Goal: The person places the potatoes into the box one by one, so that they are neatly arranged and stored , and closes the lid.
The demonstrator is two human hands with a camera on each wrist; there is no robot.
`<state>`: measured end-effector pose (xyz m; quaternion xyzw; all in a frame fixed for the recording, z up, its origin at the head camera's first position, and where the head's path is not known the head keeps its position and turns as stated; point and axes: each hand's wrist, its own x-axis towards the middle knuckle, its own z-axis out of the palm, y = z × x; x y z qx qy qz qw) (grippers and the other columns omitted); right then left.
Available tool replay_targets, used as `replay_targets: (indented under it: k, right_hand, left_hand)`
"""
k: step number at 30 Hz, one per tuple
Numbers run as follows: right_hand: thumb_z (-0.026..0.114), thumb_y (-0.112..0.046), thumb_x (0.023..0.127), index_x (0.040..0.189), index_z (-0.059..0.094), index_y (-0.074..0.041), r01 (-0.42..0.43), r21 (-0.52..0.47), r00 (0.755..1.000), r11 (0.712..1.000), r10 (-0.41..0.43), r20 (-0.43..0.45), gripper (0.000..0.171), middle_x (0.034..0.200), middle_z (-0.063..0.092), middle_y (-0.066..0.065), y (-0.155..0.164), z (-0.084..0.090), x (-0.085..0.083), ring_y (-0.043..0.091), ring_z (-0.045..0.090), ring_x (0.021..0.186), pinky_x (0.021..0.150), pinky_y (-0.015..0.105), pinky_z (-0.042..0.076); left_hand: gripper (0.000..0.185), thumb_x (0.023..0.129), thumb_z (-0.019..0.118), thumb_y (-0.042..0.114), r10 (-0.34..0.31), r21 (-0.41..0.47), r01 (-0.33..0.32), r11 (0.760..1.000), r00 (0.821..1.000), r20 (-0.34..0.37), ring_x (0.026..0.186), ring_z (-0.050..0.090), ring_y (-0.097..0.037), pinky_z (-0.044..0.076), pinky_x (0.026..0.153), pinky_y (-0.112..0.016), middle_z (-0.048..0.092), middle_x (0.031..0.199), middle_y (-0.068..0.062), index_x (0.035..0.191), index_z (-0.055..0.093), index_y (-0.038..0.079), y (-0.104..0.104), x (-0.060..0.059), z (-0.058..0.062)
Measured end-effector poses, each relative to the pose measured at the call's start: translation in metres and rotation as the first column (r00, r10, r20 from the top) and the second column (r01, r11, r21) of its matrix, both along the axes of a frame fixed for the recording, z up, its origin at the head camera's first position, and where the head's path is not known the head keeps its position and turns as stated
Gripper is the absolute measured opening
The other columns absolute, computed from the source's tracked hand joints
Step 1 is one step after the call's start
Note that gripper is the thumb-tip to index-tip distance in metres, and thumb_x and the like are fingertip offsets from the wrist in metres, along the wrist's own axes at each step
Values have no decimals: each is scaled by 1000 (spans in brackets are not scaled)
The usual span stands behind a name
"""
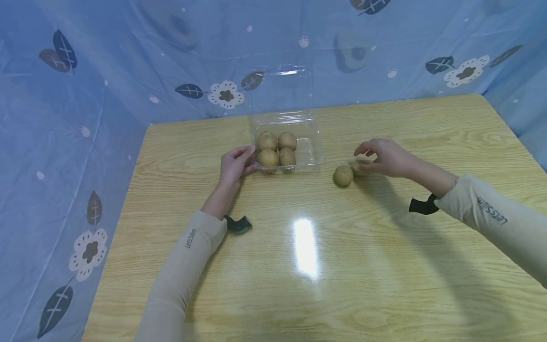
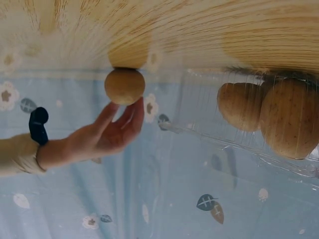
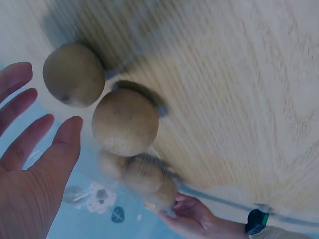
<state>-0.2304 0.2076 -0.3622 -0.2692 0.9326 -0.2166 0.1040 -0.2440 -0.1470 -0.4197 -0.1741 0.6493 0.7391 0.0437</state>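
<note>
Right hand (image 1: 386,156) loose over the table (image 1: 384,266), fingers (image 3: 30,134) straight and spread, grip open and holding nothing, hovering just above and beside two loose potatoes: one (image 1: 343,175) on the near left in plain view, the other (image 1: 360,167) partly hidden beneath the palm. Whether the fingers touch that hidden potato cannot be told.

Left hand (image 1: 234,164) at the near left corner of a clear plastic clamshell box (image 1: 308,152), fingers curled on its rim, grip closed on the box. Inside, four potatoes (image 1: 277,148) packed in a square toward the left side; right part of the tray bare. Lid (image 1: 283,90) standing open at the far side. Behind the table, a blue curtain (image 1: 85,85) with leaf and flower print.
</note>
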Motion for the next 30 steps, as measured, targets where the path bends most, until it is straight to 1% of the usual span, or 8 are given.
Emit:
replay_targets:
  k: [1, 4, 8, 10, 15, 20, 24, 30]
  right_hand:
    - [66, -7, 81, 107, 59, 5, -8, 0, 1000, 1000, 8, -20, 30, 107, 59, 22, 1, -2, 1, 39, 56, 96, 70, 41, 58]
    - [67, -6, 79, 104, 59, 6, -24, -1, 999, 1000, 23, -26, 29, 103, 60, 22, 1, -6, 1, 39, 56, 94, 70, 41, 57]
    - [66, -6, 80, 105, 59, 6, -37, 22, 999, 999, 37, 0, 28, 102, 61, 22, 0, -8, 2, 37, 57, 94, 73, 43, 56]
    - [67, -7, 80, 105, 59, 5, -45, 37, 999, 998, 45, -6, 29, 101, 61, 22, -1, -9, 3, 35, 57, 93, 73, 44, 55]
    - [68, -6, 79, 105, 59, 5, -43, 49, 999, 998, 45, -31, 30, 101, 60, 22, -2, -12, 2, 33, 57, 92, 73, 44, 54]
    - [67, -5, 78, 103, 59, 3, -31, 30, 998, 999, 33, -57, 28, 99, 60, 22, -1, -15, 2, 34, 58, 92, 75, 45, 53]
    - [69, -4, 75, 100, 60, 3, -42, 17, 993, 999, 44, -107, 27, 95, 61, 21, -2, -14, 0, 33, 58, 88, 71, 44, 52]
    - [70, 0, 72, 99, 60, 3, -11, -21, 985, 1000, 7, -174, 29, 93, 61, 21, -5, -3, -6, 34, 58, 84, 67, 43, 52]
  left_hand:
    - [26, 84, 66, 20, -2, -4, 2, 1000, 1000, 0, 72, 62, -8, 58, 63, -18, 62, 89, -2, 104, 64, 4, 0, 0, 0]
    - [27, 85, 65, 20, -6, -11, 6, 1000, 1000, -4, 73, 62, -8, 58, 63, -18, 62, 90, -2, 106, 63, 3, 0, 0, -1]
    - [28, 85, 64, 20, -9, -16, 9, 1000, 1000, -4, 72, 61, -8, 58, 63, -17, 61, 91, -2, 107, 62, 2, 0, 1, 0]
    - [27, 85, 64, 20, -10, -15, 9, 1000, 1000, -3, 72, 61, -8, 58, 63, -17, 61, 91, -2, 106, 63, 3, 0, 1, 0]
    - [26, 85, 65, 20, -5, -10, 5, 1000, 1000, -2, 74, 62, -9, 58, 64, -18, 62, 92, -3, 105, 63, 3, 0, 0, -1]
    - [27, 85, 64, 20, -4, 6, 4, 1000, 1000, 4, 76, 65, -9, 58, 66, -19, 65, 99, -7, 106, 63, 3, -1, -1, -1]
    - [29, 86, 64, 20, -8, 1, 8, 1000, 1000, 7, 77, 65, -9, 58, 67, -20, 65, 100, -7, 108, 62, 2, -1, -1, -1]
    - [29, 86, 63, 21, -12, -9, 12, 1000, 1000, 10, 79, 65, -9, 58, 68, -19, 64, 96, -3, 109, 62, 3, -1, -1, -1]
